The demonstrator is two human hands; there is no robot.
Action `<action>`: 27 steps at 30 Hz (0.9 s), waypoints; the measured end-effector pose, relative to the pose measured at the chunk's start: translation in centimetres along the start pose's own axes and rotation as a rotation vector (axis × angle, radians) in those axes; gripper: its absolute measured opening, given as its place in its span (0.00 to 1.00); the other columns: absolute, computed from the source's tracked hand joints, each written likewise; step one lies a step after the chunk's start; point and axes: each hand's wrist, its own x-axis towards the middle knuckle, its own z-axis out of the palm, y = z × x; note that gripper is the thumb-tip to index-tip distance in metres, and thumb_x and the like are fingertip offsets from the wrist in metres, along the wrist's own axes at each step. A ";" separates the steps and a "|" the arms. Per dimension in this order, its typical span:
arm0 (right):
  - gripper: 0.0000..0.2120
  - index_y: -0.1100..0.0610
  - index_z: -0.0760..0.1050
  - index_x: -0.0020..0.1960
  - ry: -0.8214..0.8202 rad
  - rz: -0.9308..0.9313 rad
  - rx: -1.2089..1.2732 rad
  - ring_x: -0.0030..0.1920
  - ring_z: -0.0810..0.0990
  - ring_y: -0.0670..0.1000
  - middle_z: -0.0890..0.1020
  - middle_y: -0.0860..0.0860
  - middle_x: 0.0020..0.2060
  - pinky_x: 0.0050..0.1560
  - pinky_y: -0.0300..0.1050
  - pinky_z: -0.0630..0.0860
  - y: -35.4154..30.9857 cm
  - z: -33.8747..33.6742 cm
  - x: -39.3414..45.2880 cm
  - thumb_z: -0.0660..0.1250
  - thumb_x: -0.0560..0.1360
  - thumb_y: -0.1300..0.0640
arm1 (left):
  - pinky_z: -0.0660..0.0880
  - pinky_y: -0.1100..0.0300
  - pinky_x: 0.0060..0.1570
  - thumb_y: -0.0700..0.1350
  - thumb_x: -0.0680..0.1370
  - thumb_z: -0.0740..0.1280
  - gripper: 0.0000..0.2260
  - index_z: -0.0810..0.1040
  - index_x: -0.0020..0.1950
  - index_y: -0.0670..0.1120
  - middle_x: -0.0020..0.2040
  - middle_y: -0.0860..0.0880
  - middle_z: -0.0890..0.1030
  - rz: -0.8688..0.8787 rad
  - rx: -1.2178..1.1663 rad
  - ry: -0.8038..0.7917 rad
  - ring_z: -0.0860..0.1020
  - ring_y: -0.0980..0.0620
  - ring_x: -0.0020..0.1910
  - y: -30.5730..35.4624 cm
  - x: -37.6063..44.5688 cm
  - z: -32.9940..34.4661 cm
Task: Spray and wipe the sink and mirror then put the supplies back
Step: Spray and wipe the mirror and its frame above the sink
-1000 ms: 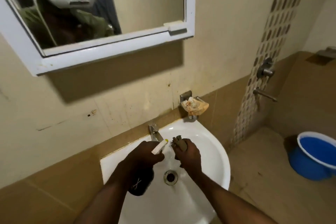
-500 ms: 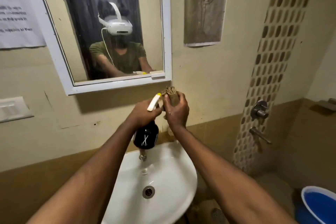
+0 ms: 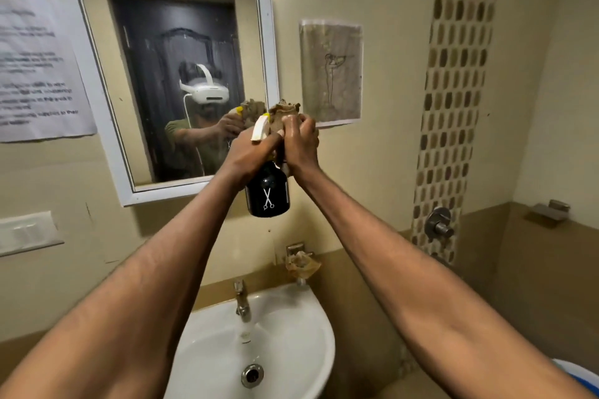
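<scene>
Bathroom wall, mirror (image 3: 181, 74) at 11 o'clock. Both hands now raised from sink (image 3: 291, 334), at 6 o'clock, to mirror's lower right corner. Left hand (image 3: 249, 152) grips black spray bottle (image 3: 267, 194); right hand (image 3: 299, 139) clutches cloth (image 3: 283, 113). Judgement: sink stage over, mirror spraying imminent.

**Hands raised between mirror and sink**

The spray bottle (image 3: 267, 191) and cloth (image 3: 282, 113) sit high, before the mirror's (image 3: 181, 74) lower right corner. The sink (image 3: 291, 350) lies below, tap (image 3: 241, 300) at its back. A notice (image 3: 35, 68) hangs left of the mirror, a poster (image 3: 330, 71) right.
</scene>
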 end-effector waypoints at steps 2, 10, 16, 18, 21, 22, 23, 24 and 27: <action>0.21 0.58 0.73 0.60 -0.173 -0.041 0.115 0.57 0.77 0.55 0.79 0.58 0.56 0.60 0.56 0.74 -0.3 -1.0 0.1 0.58 0.71 0.49 | 0.76 0.38 0.55 0.55 0.69 0.67 0.14 0.80 0.46 0.46 0.47 0.40 0.83 -0.023 -0.052 0.048 0.81 0.37 0.49 0.2 0.6 -0.3; 0.24 0.63 0.71 0.63 -0.549 -0.025 0.393 0.49 0.82 0.55 0.81 0.60 0.53 0.49 0.49 0.79 0.6 -4.3 3.7 0.72 0.71 0.56 | 0.75 0.46 0.51 0.41 0.77 0.62 0.04 0.76 0.47 0.49 0.46 0.41 0.79 0.017 -0.196 -0.021 0.78 0.42 0.45 1.6 1.6 0.6; 0.19 0.60 0.73 0.62 -0.494 -0.084 0.351 0.48 0.83 0.54 0.82 0.58 0.51 0.45 0.49 0.81 1.2 -4.3 6.6 0.73 0.73 0.59 | 0.77 0.52 0.46 0.44 0.79 0.62 0.05 0.76 0.48 0.44 0.44 0.45 0.79 0.028 -0.107 0.022 0.78 0.46 0.43 1.6 4.5 2.4; 0.18 0.60 0.74 0.59 -0.428 -0.171 0.267 0.45 0.83 0.52 0.82 0.56 0.49 0.39 0.45 0.80 1.0 -4.2 7.4 0.73 0.71 0.60 | 0.77 0.50 0.47 0.45 0.79 0.62 0.07 0.76 0.49 0.43 0.45 0.43 0.79 0.023 -0.076 0.075 0.78 0.46 0.43 1.4 5.3 3.0; 0.18 0.59 0.73 0.57 -0.330 -0.259 0.198 0.42 0.82 0.48 0.82 0.53 0.47 0.37 0.43 0.80 0.4 -3.6 9.0 0.74 0.70 0.59 | 0.75 0.67 0.35 0.42 0.79 0.62 0.05 0.75 0.45 0.44 0.40 0.46 0.78 0.025 -0.008 0.143 0.77 0.55 0.36 1.9 6.4 3.3; 0.17 0.58 0.73 0.56 -0.298 -0.277 0.180 0.40 0.82 0.45 0.82 0.52 0.45 0.37 0.41 0.79 0.0 -3.4 9.6 0.74 0.70 0.59 | 0.74 0.71 0.32 0.41 0.78 0.62 0.04 0.75 0.46 0.43 0.39 0.47 0.78 0.019 0.020 0.172 0.77 0.58 0.33 2.1 6.8 3.3; 0.17 0.58 0.73 0.56 -0.269 -0.299 0.160 0.39 0.81 0.43 0.81 0.50 0.45 0.37 0.40 0.78 -0.5 -3.0 10.3 0.75 0.70 0.58 | 0.74 0.71 0.31 0.41 0.78 0.62 0.04 0.75 0.47 0.42 0.40 0.47 0.78 0.016 0.049 0.197 0.77 0.60 0.31 2.1 7.6 2.9; 0.18 0.57 0.74 0.56 -0.247 -0.319 0.146 0.39 0.81 0.43 0.81 0.49 0.44 0.39 0.41 0.78 -1.0 -2.8 10.9 0.75 0.70 0.56 | 0.75 0.68 0.33 0.42 0.77 0.63 0.06 0.76 0.48 0.41 0.40 0.46 0.79 0.017 0.069 0.207 0.78 0.61 0.30 2.2 8.0 2.6; 0.21 0.56 0.73 0.56 -0.202 -0.378 0.097 0.45 0.82 0.47 0.82 0.49 0.47 0.48 0.48 0.80 -2.5 -2.0 12.5 0.75 0.70 0.48 | 0.76 0.56 0.41 0.47 0.74 0.63 0.12 0.78 0.48 0.39 0.38 0.47 0.81 0.004 0.112 0.256 0.79 0.56 0.33 3.2 9.6 1.7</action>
